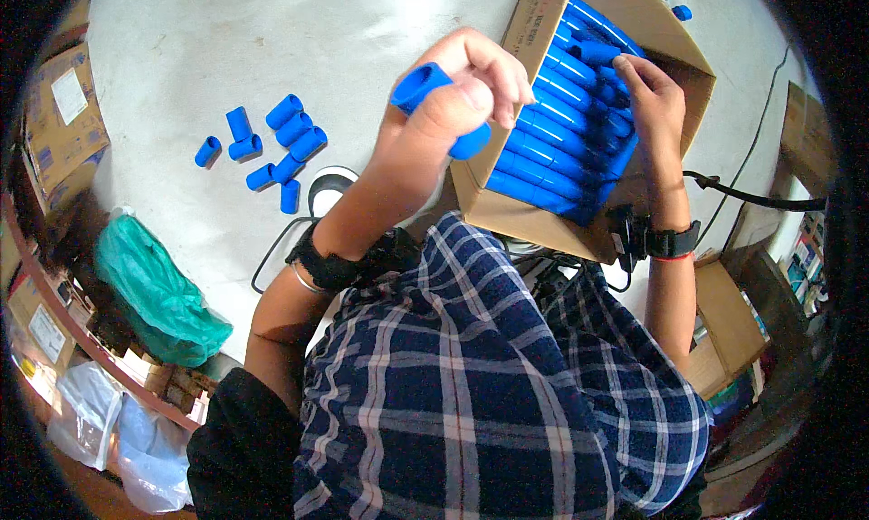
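My left hand (450,106) is closed around a short blue pipe coupling (419,83), its thumb lying across the tube. The coupling's open end faces up and left, and the thumb and palm hide its middle. Just left of the cardboard box (477,187), this hand is raised above the floor. My right hand (659,111) reaches into the box from its right side. Thumb and fingertips pinch one end of another blue coupling (596,53), which lies over the rows of blue couplings (543,153) packed side by side inside.
Several loose blue couplings (288,133) lie on the pale floor to the left; two small blue pieces (682,12) lie beyond the box. A green plastic bag (158,285) and clear bags (149,448) line the left. A black cable (751,191) runs at the right.
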A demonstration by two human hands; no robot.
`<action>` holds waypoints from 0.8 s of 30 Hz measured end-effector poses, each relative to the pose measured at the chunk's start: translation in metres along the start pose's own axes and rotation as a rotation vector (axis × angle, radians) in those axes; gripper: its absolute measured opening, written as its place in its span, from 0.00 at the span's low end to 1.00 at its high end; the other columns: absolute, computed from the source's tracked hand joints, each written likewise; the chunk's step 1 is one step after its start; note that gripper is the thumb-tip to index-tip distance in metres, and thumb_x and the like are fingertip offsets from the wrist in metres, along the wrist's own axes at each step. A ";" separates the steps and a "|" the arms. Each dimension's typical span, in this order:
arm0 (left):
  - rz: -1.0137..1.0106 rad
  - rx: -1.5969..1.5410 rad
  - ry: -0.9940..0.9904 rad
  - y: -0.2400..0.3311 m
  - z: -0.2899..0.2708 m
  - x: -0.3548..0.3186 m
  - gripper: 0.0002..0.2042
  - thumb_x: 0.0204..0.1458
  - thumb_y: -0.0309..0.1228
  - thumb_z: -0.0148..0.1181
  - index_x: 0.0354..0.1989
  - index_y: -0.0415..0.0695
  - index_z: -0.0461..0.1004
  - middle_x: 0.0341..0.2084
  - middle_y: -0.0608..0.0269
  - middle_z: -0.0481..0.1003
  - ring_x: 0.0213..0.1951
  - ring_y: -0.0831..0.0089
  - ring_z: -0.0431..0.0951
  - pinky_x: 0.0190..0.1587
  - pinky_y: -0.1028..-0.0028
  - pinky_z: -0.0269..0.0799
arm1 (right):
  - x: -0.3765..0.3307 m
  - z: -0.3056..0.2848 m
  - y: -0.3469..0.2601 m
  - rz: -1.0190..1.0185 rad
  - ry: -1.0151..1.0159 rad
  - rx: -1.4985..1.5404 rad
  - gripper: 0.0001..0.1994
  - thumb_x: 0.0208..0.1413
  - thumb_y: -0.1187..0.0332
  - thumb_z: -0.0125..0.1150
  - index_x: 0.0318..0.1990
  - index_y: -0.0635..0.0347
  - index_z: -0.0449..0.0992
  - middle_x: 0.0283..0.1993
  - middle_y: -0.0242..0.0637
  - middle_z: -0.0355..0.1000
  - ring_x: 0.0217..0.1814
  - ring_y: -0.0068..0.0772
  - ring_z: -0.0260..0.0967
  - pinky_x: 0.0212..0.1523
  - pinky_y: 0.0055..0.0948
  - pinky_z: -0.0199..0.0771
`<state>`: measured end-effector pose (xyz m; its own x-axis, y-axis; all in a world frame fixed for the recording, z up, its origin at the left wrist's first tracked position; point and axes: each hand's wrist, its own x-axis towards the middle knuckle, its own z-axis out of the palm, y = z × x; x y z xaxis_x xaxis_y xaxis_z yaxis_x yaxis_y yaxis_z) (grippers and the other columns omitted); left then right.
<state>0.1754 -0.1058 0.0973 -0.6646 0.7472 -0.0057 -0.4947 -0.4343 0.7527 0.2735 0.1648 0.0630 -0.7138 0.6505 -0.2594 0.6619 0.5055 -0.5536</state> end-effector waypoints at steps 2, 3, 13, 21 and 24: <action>-0.012 -0.004 -0.004 -0.003 0.002 -0.001 0.10 0.59 0.35 0.48 0.38 0.41 0.70 0.35 0.62 0.72 0.36 0.79 0.70 0.45 0.76 0.66 | 0.004 0.007 0.002 0.046 -0.048 0.086 0.16 0.57 0.58 0.65 0.44 0.62 0.83 0.38 0.35 0.81 0.39 0.22 0.75 0.45 0.23 0.73; -0.025 0.020 0.001 -0.004 0.003 -0.002 0.10 0.59 0.35 0.49 0.38 0.41 0.70 0.35 0.62 0.73 0.36 0.79 0.70 0.45 0.76 0.66 | 0.004 0.010 0.003 0.063 -0.071 0.128 0.16 0.57 0.58 0.64 0.43 0.62 0.83 0.37 0.35 0.81 0.39 0.22 0.75 0.45 0.23 0.73; -0.161 0.390 0.117 0.005 0.018 0.000 0.05 0.55 0.30 0.57 0.34 0.42 0.69 0.27 0.67 0.71 0.27 0.82 0.68 0.32 0.80 0.64 | 0.007 0.010 0.007 -0.163 -0.133 -0.068 0.14 0.54 0.58 0.66 0.41 0.57 0.84 0.41 0.41 0.81 0.43 0.36 0.76 0.49 0.30 0.72; -0.131 0.775 0.207 0.008 0.026 0.000 0.11 0.49 0.25 0.67 0.36 0.43 0.70 0.27 0.72 0.71 0.32 0.87 0.69 0.36 0.82 0.67 | -0.033 -0.008 -0.046 -0.451 0.229 -0.147 0.06 0.52 0.65 0.68 0.35 0.54 0.81 0.39 0.37 0.77 0.41 0.39 0.72 0.47 0.34 0.69; -0.147 0.800 0.215 0.003 0.028 0.001 0.13 0.47 0.26 0.68 0.39 0.44 0.70 0.28 0.71 0.74 0.33 0.84 0.72 0.37 0.80 0.70 | -0.062 -0.016 -0.076 -0.551 -0.020 0.235 0.08 0.49 0.69 0.70 0.36 0.59 0.80 0.37 0.38 0.77 0.38 0.38 0.73 0.43 0.32 0.72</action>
<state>0.1884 -0.0922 0.1180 -0.7566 0.6213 -0.2041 -0.0921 0.2078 0.9738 0.2709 0.0949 0.1338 -0.9433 0.3161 0.1015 0.1264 0.6247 -0.7706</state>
